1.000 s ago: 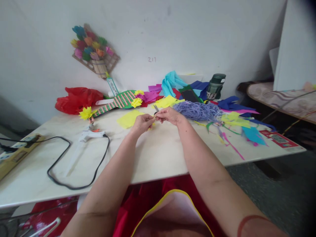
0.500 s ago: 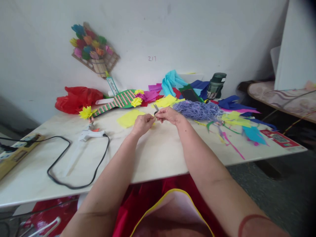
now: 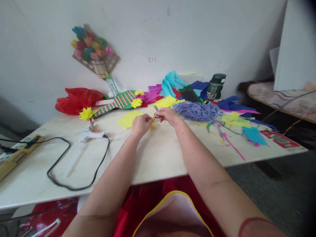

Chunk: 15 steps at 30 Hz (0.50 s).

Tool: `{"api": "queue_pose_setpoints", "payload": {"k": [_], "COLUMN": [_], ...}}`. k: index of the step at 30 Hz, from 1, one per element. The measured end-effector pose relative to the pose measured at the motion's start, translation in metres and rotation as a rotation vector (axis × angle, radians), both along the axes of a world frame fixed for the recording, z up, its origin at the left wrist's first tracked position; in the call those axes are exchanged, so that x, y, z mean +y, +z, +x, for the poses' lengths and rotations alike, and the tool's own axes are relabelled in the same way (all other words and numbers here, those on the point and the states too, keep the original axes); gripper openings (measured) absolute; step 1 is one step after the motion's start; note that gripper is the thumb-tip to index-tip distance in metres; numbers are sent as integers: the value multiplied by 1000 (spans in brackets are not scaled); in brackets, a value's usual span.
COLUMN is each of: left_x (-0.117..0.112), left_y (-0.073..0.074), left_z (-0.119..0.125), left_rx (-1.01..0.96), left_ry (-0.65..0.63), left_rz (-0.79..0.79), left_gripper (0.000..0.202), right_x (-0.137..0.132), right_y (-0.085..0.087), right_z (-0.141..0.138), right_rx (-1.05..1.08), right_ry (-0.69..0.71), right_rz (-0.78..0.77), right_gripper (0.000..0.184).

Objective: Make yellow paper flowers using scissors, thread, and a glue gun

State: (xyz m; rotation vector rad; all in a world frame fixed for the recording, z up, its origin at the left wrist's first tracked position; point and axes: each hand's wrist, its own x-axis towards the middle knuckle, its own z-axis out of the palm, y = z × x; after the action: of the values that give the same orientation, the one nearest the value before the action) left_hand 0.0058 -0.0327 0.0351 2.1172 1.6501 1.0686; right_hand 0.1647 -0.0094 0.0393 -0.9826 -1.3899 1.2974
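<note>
My left hand and my right hand meet fingertip to fingertip above the middle of the table. Both are closed in a pinch on something small, which the fingers mostly hide. A pair of scissors shows its blade tips just beyond my right fingers; whether I touch it I cannot tell. Yellow crepe paper lies flat behind my left hand, and a smaller yellow bit shows under the fingers. To the right of my right hand is a bundle of purple-grey string.
A white glue gun with a looping black cord and a power strip are on the left. Behind lie a green pipa-shaped craft with paper flowers and red crepe paper. A dark bottle stands back right among coloured paper scraps.
My fingers have shifted slightly, with the left hand turned a little and its fingertips closer to the right. The rest of the table looks the same.
</note>
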Motion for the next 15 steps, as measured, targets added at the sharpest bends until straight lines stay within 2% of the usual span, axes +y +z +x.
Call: {"api": "queue_pose_setpoints", "payload": {"k": [8,15], "left_x": [1,1], "left_y": [-1,-1], "left_z": [-2,-3], "left_rx": [52,65], "left_ry": [-54,-38], "left_rz": [34,16], "left_gripper": [28,32], "right_x": [1,3], "right_y": [3,1], "right_z": [-2,1], "right_rx": [103,60], "right_ry": [-146,-64], "right_rz": [-45,-14], "right_gripper": [10,8]}}
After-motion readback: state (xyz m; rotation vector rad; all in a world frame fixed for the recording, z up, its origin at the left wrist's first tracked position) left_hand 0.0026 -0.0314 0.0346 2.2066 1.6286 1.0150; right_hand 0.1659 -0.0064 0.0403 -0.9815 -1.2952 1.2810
